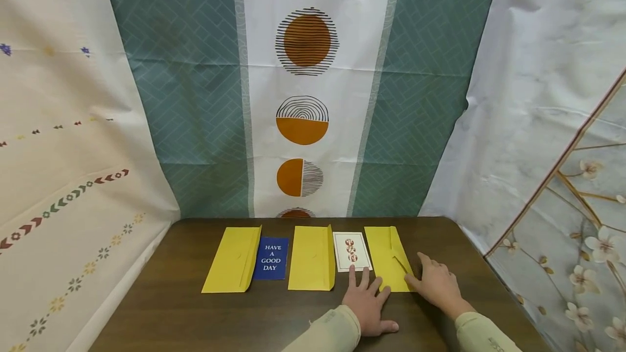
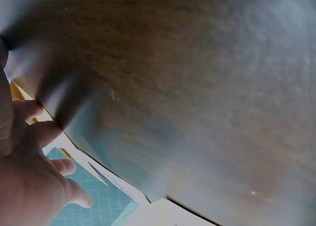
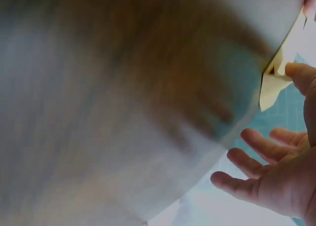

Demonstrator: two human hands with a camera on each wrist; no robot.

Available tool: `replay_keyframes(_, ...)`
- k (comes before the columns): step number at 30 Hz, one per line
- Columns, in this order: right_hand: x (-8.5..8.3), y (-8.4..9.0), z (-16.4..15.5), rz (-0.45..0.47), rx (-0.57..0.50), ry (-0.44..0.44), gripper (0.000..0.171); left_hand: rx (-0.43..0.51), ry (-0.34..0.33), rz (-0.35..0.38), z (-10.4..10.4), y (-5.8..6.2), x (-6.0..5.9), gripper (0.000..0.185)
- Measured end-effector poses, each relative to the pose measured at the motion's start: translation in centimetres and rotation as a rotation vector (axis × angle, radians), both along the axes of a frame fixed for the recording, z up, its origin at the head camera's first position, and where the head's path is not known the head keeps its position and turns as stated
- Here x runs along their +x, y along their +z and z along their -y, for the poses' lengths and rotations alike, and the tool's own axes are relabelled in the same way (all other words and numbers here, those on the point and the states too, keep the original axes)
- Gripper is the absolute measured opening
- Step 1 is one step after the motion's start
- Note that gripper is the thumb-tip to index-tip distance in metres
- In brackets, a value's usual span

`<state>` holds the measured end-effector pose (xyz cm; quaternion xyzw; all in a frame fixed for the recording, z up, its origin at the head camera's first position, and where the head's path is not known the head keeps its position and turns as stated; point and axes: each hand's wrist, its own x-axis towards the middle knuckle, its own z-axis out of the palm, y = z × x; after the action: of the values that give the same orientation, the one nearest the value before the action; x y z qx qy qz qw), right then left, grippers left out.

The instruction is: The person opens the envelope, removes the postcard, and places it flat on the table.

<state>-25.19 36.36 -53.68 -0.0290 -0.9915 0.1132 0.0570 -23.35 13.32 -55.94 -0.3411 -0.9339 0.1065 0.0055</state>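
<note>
Three yellow envelopes lie in a row with two cards between them. My left hand [image 1: 367, 306] is palm down with fingers spread, its fingertips at the lower left corner of the rightmost envelope [image 1: 386, 251] and the bottom edge of the white card [image 1: 351, 251] with red characters. That envelope's flap stands slightly raised along its right side. My right hand [image 1: 437, 287] is just right of it, thumb at the envelope's right edge. In the right wrist view, the right hand's other fingers [image 3: 242, 184] extend apart from the envelope [image 3: 270, 90]. Neither hand grips anything.
A blue card [image 1: 270, 258] reading "HAVE A GOOD DAY" lies between the left envelope [image 1: 230, 259] and the middle envelope [image 1: 310, 258]. All rest on the dark wooden table [image 1: 220, 322]. A patterned cloth [image 1: 303, 80] hangs behind, with more cloth at both sides.
</note>
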Motion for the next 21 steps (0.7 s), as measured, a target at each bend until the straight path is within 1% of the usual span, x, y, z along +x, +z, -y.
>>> replay_keyframes(3,-0.1,0.4,-1.4,-0.014,-0.002,0.003,0.083,-0.008,0.008,-0.001,-0.1,0.0,0.0,0.082)
replay_keyframes(5,-0.1,0.5,-2.3,-0.006,-0.012,-0.007,0.085,-0.009,0.011,0.002,-0.2,0.1,0.1,0.082)
replay_keyframes(9,-0.1,0.1,-4.0,0.087,-0.048,-0.037,0.093,-0.001,0.014,0.012,-0.1,0.6,0.3,0.082)
replay_keyframes(12,-0.2,-0.4,-5.0,0.148,-0.067,-0.03,0.098,0.009,0.015,0.023,0.1,1.1,0.5,0.082)
replay_keyframes(14,-0.3,-0.5,-5.3,0.162,-0.072,-0.009,0.096,0.012,0.016,0.033,0.2,1.5,0.6,0.082)
replay_keyframes(17,-0.5,-0.4,-5.3,0.182,-0.066,0.036,0.086,0.009,0.017,0.032,0.2,1.9,0.7,0.081)
replay_keyframes(21,-0.6,0.0,-5.2,0.23,-0.057,0.077,0.074,0.005,0.016,0.032,0.3,2.0,0.8,0.081)
